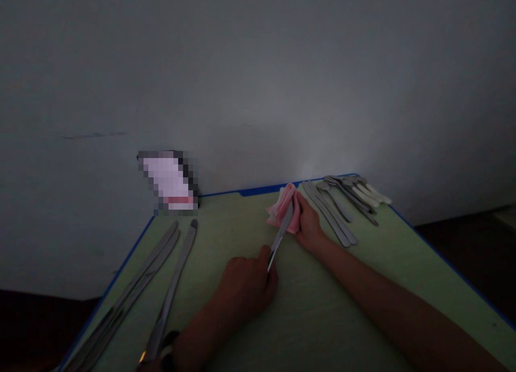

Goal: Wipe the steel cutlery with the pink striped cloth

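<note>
Over the middle of the table, my left hand (249,280) is closed around one end of a table knife (281,233). The knife slants up and away to the right, and its far end lies against a folded pink and white cloth (291,202). My right hand (309,221) grips this cloth from the right side, with its fingers mostly hidden behind the folds. Close to my left forearm lies another table knife (177,278), and two more knives (137,286) rest side by side along the left edge.
The green table (226,216) has a blue rim and meets a grey wall (258,81). Two knives (330,216), a spoon (336,200) and several forks and spoons (350,192), some white-handled, lie at back right. A blurred-out phone-like device (169,181) leans at back left.
</note>
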Demonstrator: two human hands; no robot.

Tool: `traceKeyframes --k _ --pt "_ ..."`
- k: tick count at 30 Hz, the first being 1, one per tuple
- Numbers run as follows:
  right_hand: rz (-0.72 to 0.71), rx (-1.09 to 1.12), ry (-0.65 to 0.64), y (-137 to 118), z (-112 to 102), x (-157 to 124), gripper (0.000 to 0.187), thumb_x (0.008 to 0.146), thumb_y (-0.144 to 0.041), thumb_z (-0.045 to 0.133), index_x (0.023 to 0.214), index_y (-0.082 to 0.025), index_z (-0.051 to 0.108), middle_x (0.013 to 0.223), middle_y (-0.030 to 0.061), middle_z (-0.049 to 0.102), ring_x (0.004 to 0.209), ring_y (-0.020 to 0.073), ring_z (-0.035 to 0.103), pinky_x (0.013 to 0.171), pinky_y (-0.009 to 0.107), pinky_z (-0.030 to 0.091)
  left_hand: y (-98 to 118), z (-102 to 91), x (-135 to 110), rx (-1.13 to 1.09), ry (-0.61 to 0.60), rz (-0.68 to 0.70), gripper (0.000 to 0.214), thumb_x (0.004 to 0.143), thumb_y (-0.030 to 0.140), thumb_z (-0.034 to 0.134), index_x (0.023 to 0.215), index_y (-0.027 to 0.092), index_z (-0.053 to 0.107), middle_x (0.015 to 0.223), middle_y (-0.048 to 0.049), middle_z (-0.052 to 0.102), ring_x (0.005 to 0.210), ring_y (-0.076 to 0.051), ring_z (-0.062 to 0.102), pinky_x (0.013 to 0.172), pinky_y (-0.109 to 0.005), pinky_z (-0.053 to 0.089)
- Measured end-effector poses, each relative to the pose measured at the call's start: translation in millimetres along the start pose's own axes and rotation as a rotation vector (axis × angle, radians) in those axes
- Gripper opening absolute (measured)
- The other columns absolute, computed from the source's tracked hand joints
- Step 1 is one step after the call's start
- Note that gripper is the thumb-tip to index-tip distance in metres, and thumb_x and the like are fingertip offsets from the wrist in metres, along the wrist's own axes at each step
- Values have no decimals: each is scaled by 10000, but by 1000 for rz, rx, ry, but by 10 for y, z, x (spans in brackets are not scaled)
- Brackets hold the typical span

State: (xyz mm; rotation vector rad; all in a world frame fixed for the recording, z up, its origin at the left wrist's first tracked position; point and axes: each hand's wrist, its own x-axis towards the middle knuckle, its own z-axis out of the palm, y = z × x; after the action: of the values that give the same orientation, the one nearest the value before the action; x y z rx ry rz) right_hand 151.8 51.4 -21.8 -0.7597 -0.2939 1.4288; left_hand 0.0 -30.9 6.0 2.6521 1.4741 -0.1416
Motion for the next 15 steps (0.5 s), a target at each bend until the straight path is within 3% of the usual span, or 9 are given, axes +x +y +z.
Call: traceKeyframes --k 7,12,15 --pt "18 -104 -144 26 -16 2 322 800 -467 531 976 -214 624 818 1 679 699 157 617 702 334 524 -57 30 31 -98 11 -32 298 937 347 263 956 178 508 678 -41 664 624 -207 649 590 -291 409" --pt "-144 -460 -212 80 -85 0 451 760 -596 507 746 -165 641 646 16 628 616 146 557 646 287 464 -83 4 48 -170 8 -61 307 946 343 243 973 181 502 730 -47 684 650 -203 654 595 -285 404" --pt "-229 -628 -237 53 -87 -41 471 758 -613 493 709 -165 633 637 12 615 640 144 543 663 273 441 -91 -6 50 -189 5 -65 302 947 345 249 999 182 498 750 -47 688 658 -197 655 595 -277 399"
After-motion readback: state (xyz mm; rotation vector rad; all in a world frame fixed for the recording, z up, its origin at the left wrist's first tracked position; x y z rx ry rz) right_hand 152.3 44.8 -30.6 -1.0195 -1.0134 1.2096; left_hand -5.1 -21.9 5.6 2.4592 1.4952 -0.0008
